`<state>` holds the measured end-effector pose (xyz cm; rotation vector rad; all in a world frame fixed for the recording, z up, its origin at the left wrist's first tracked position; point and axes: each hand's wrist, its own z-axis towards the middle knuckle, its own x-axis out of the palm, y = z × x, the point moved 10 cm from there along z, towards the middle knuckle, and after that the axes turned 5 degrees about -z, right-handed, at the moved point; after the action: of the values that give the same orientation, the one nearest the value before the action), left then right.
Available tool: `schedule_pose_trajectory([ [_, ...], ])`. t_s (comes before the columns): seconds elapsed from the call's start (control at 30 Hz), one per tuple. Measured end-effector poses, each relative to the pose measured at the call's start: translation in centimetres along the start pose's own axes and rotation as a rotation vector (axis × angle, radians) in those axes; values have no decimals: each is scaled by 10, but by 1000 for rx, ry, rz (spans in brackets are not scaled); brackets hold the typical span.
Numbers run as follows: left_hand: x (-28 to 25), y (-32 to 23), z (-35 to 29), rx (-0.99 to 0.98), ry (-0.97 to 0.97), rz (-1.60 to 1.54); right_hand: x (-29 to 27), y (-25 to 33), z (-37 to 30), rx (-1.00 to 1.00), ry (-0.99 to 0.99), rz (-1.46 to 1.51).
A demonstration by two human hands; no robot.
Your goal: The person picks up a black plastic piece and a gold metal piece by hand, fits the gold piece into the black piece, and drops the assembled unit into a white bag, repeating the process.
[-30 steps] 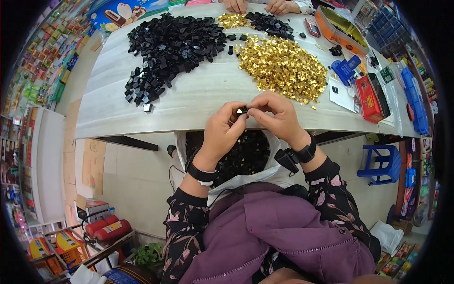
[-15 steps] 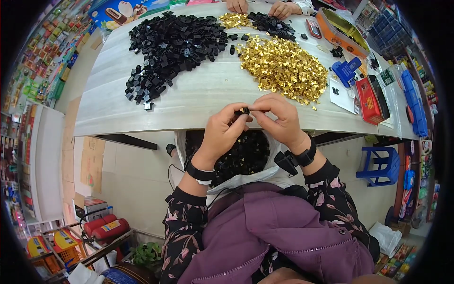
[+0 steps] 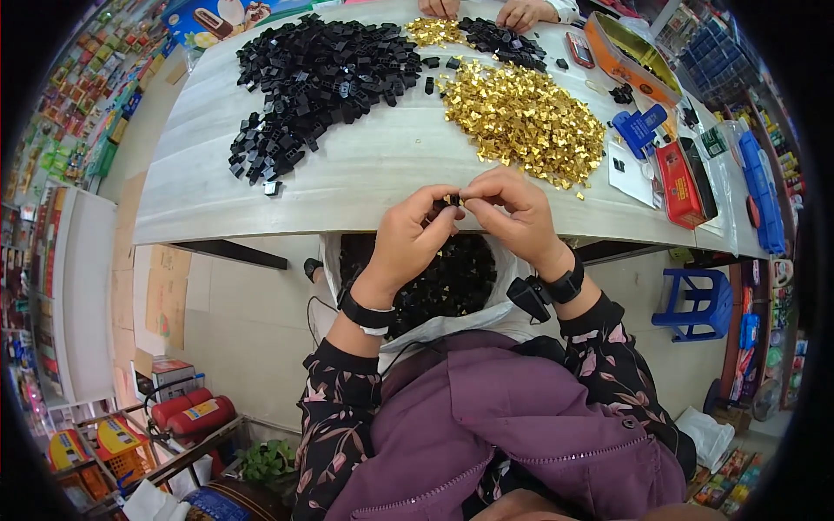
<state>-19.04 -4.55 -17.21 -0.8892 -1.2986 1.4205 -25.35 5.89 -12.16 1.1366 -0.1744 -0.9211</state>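
Observation:
Just over the table's near edge, my left hand (image 3: 412, 233) pinches a small black plastic piece (image 3: 446, 204) between thumb and fingers. My right hand (image 3: 514, 215) meets it there, thumb and forefinger pressed together at the piece's right side. A glint of gold shows between the fingertips; whether the right fingers grip it is too small to tell. Beyond my hands lie a heap of black plastic pieces (image 3: 326, 74) on the left and a pile of folded gold metal pieces (image 3: 521, 122) on the right. Below my wrists, an open white sack (image 3: 473, 321) holds black pieces with gold bits.
Across the table (image 3: 347, 204), another person's hands (image 3: 519, 14) are at smaller black and gold piles. On the right are an orange tin (image 3: 632, 56), a blue clip-like object (image 3: 638, 128) and a red box (image 3: 679, 182). A blue stool (image 3: 693, 304) stands on the floor.
My hands stay together at the black piece, with the fingertips shifted slightly and the piece turned a little. The view has tilted a little. The other person's right-side hand has moved slightly.

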Motion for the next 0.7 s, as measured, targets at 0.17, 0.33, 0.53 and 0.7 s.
schedule_pose_trajectory([
  [0.17,1,-1,0,-1,2,-10,-4,12,0,-114,-47,-161],
  [0.33,1,-1,0,24,9,-20,-1,5,-3,-77,-60,-152],
  [0.53,1,1,0,-17,0,4,-4,4,-5,-94,-60,-101],
  [0.7,1,1,0,1,5,6,-1,2,-5,-41,-47,-58],
])
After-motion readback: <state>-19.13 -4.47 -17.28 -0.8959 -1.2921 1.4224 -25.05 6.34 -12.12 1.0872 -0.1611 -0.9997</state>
